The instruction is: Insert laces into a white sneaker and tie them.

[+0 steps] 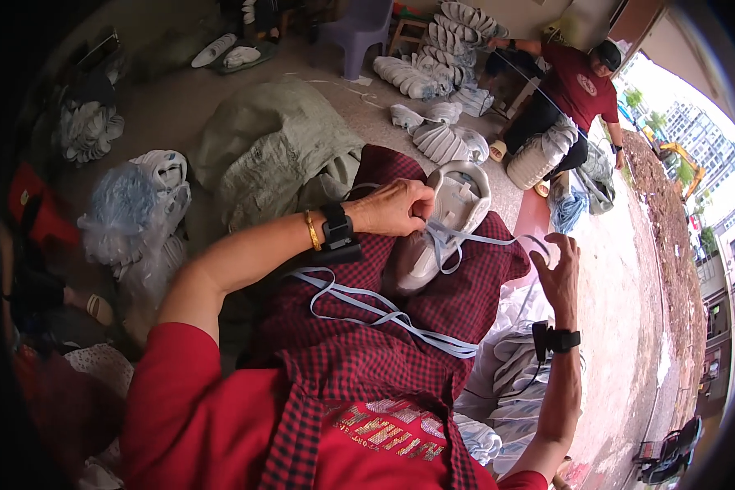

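Note:
A white sneaker (423, 260) lies on my lap, its toe toward me and its opening at the far end. My left hand (394, 209) is closed in a pinch on a pale blue shoelace (486, 238) beside the sneaker's lacing area. From there the lace stretches right to my right hand (560, 273), whose curled thumb and forefinger have it looped around them. More loose pale blue laces (384, 314) lie across my checked red and black apron (335, 327).
A large grey-green sack (261, 131) stands ahead on the left, with bagged shoes (135, 208) beside it. Stacked white shoes (514, 367) lie by my right arm. Ahead right, a seated person (576, 90) handles a shoe stack. Farther back stands a purple chair (359, 33).

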The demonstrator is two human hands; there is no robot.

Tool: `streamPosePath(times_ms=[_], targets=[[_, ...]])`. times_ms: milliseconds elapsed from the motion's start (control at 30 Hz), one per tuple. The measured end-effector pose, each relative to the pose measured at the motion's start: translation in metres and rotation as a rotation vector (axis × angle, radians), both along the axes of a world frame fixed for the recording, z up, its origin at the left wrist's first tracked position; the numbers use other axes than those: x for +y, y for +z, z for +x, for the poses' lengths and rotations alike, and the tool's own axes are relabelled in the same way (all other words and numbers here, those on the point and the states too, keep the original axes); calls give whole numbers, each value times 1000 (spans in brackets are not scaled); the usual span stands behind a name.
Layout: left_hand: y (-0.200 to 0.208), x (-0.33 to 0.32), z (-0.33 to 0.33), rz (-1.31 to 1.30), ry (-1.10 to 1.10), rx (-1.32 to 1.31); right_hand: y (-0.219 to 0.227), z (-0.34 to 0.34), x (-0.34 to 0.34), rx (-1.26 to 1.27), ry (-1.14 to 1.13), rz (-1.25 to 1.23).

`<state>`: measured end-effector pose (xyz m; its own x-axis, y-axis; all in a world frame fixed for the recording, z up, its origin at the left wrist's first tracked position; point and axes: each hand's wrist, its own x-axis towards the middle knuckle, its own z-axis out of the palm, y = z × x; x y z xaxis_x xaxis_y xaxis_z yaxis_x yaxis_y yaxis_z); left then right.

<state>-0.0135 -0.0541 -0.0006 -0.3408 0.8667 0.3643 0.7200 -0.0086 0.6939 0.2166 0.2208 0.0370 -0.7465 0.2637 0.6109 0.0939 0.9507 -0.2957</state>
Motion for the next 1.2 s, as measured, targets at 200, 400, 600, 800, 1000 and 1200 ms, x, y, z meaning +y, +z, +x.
streamPosePath(times_ms=[200, 400, 600, 800, 1000, 1200], targets=[[-5, 1, -5, 23, 33, -26, -9, -29, -116, -298, 287, -18], [-10, -1, -4, 81, 32, -6, -29, -36, -122, -350, 331, -68], [-13, -4, -4, 124, 42, -5, -18, -29, -128, -340, 329, -245], [-11, -2, -3, 104, 26, -1, -29, -39, -139, -459, 187, 11], [-12, -6, -1, 106, 41, -9, -19, -32, -137, -266, 617, -336], [-6, -7, 4, 106, 46, -32, -4, -32, -116, -319, 433, -172]])
